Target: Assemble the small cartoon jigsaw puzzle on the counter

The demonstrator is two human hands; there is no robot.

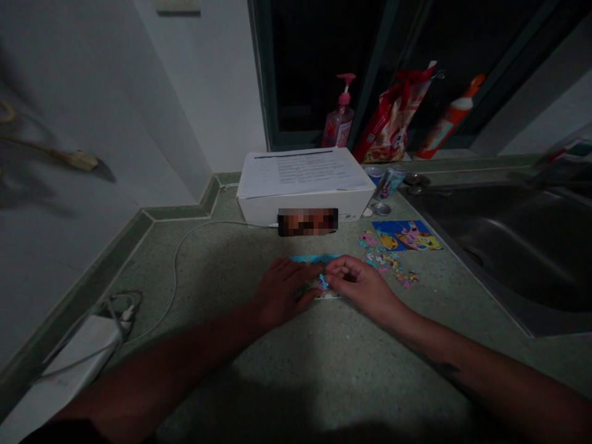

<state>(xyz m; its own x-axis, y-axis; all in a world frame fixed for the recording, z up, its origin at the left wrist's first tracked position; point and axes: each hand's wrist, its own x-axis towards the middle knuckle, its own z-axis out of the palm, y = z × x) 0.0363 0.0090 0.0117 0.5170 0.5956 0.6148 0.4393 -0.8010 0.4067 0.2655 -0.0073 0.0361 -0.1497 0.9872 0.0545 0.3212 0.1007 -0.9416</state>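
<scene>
I'm watching the left hand (280, 293) spreading open over the puzzle (329, 293), centre surface (277, 376) | right hand (365, 287) curling partly closed at its right end, grip unclear | loose pieces (393, 263) lying farther right

And the left hand (277, 293) is hiding much of the picture board (314, 258)! Has the right hand (365, 288) pinched the blue piece (322, 282)? Too small to call! Up at twelve, the sheet's (305, 172) print is unreadable; below it, the device (308, 222) is all pixel blocks! Three o'clock, the sink (509, 246) is cut off; at eight, the white slab (78, 351) too!
</scene>
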